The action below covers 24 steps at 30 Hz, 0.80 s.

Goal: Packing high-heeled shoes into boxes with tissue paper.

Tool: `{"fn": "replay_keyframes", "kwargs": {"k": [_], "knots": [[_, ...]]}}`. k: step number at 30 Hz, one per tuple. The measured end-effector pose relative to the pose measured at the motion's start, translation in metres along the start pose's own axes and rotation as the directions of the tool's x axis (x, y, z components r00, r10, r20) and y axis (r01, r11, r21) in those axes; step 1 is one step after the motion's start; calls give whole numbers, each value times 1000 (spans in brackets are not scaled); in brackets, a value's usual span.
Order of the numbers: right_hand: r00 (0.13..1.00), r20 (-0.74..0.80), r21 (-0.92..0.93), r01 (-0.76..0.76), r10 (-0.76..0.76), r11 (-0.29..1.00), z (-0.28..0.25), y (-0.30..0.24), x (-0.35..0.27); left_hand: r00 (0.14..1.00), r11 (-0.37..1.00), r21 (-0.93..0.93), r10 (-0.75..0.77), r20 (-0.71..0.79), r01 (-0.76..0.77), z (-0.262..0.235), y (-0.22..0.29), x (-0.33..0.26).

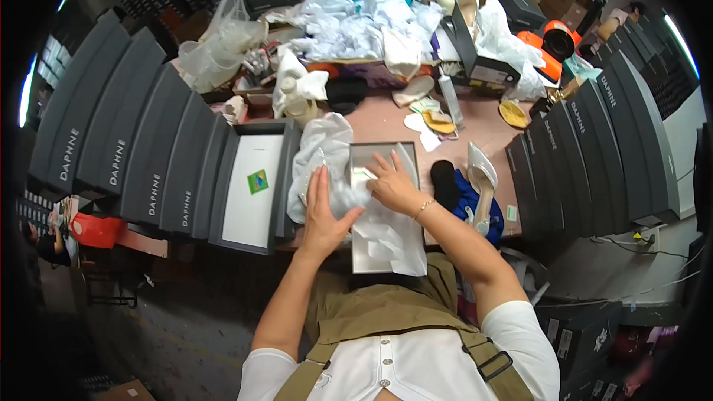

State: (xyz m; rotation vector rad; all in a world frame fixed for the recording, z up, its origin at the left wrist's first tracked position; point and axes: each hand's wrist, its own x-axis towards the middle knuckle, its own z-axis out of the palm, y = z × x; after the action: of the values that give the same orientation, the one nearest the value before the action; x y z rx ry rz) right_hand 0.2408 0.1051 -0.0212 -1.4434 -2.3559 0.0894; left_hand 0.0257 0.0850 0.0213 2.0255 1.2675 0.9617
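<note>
An open shoe box with pale inner walls stands in front of me, lined with crinkled white tissue paper. My right hand reaches into it, fingers spread and bent over the tissue. To the left, my left hand has its fingers stretched out and its thumb apart. It rests against a wrapped white bundle beside the box; what the paper covers is mostly hidden. Right of the box, a pale, partly see-through high-heeled shoe lies on a blue cloth, next to a black padded object.
Dark shoe boxes line the left and right sides of the table. Near the left row is a box with a white insert. Crumpled tissue is heaped at the back, with a bottle and yellow sponges nearer.
</note>
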Motion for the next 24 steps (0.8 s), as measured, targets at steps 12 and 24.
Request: {"fn": "replay_keyframes", "kwargs": {"k": [12,24], "knots": [[939,-60,815,-150,340,559,-59,-69,-16,847,406,-913,-471,-249,-43,-1,19,6],[939,-299,434,-27,172,901,-87,-140,-38,761,196,-980,-637,-119,11,-28,47,-1]]}}
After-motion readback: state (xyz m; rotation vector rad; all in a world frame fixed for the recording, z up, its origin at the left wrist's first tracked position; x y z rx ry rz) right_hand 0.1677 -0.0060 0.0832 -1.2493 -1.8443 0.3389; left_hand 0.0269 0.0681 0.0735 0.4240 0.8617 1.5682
